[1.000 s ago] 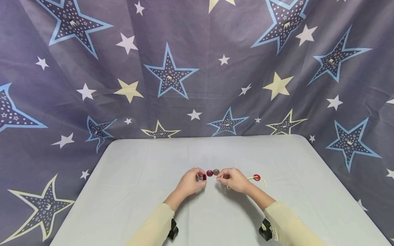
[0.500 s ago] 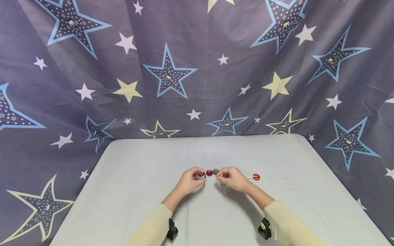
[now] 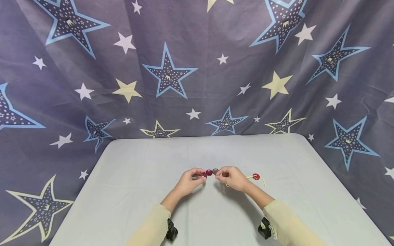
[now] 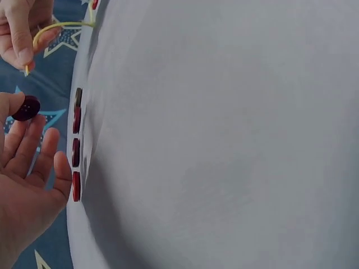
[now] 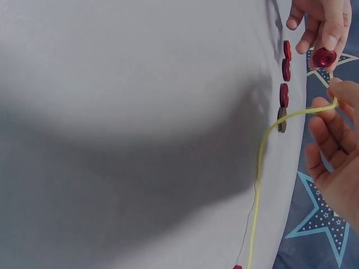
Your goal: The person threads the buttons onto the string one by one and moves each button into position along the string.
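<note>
My left hand pinches a dark red button between thumb and fingertip, its holes visible in the left wrist view. Facing it, my right hand pinches a yellow cord close to its tip. That tip points toward the button, with a small gap between them in the left wrist view. Further along, the cord runs through a bright red button lying on the table to the right. Beyond the hands, several loose buttons lie in a row, among them a brown one and a maroon one.
A white-covered table stretches under both hands. Behind it hangs a dark curtain patterned with stars. Black wrist-worn cameras, such as the one at the right sleeve, sit low over the table.
The button in my left fingers has turned, and the fingers have shifted slightly around it. My right hand has stayed nearly still with the cord.
</note>
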A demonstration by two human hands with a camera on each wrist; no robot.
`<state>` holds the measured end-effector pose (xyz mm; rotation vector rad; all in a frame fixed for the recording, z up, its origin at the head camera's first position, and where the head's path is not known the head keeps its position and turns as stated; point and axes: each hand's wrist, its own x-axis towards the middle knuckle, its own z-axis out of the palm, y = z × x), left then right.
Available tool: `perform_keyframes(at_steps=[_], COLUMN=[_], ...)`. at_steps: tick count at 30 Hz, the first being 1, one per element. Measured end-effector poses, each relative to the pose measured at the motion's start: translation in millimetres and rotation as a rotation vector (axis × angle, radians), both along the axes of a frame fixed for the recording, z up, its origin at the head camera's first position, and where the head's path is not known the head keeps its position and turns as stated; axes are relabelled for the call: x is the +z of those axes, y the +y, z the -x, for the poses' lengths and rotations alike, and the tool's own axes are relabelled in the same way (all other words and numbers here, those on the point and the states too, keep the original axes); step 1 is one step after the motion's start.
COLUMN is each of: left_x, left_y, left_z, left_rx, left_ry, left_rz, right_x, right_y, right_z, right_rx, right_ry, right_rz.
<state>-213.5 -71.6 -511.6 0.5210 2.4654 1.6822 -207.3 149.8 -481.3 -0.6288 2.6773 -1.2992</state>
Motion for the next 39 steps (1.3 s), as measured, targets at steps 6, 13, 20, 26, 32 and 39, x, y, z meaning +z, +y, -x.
perform_keyframes(at_steps=[6, 13, 20, 26, 32, 39], left_x=[12.0, 35.2, 30.4, 7.7, 1.5, 5.8], left_y=[2.1, 1.5, 2.3, 5.7, 9.9, 11.5], left_z=[-6.0, -17.2, -15.8, -6.1, -6.2, -9.1], left_rx=[-0.001, -0.020, -0.048, -0.046, -0.046, -0.075], left_ry=[-0.034, -0.153, -0.226, -0.234, -0.217, -0.210], left_rz=[-0.033, -0.116, -0.200, -0.228, -0.203, -0.202], right_x=[2.2, 5.1, 6.0, 5.3, 7.5, 7.8], right_y=[-3.6, -7.6, -9.7, -10.7, -11.9, -12.1], right_z=[-1.0, -3.4, -4.3, -3.0, -4.4, -5.8], right_rx=[-0.019, -0.028, -0.049, -0.047, -0.053, -0.057], right_ry=[0.043, 0.084, 0.090, 0.119, 0.137, 0.144], right_rz=[0.006, 0.016, 0.020, 0.024, 0.031, 0.035])
